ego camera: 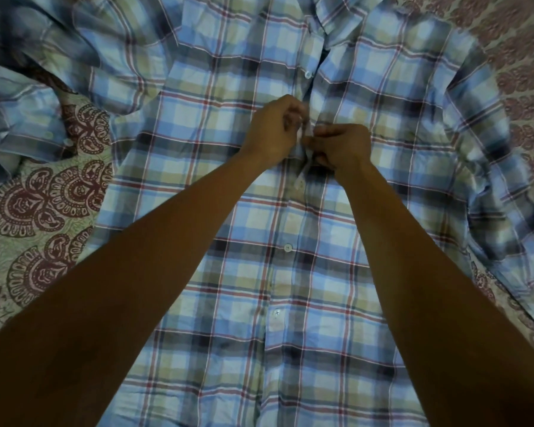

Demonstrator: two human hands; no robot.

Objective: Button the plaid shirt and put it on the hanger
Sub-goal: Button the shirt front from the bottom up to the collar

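Observation:
A blue, green and red plaid shirt lies flat, front up, collar at the far side. Its placket runs down the middle. My left hand pinches the left edge of the placket at mid-chest. My right hand pinches the right edge just beside it, and the two hands nearly touch. A closed white button sits above the hands. Two more white buttons, one and another, lie below them on the closed placket. The button between my fingers is hidden. No hanger is in view.
The shirt rests on a bedsheet with dark red paisley prints. The left sleeve lies crumpled at the far left, and the right sleeve runs down the right side over the patterned sheet.

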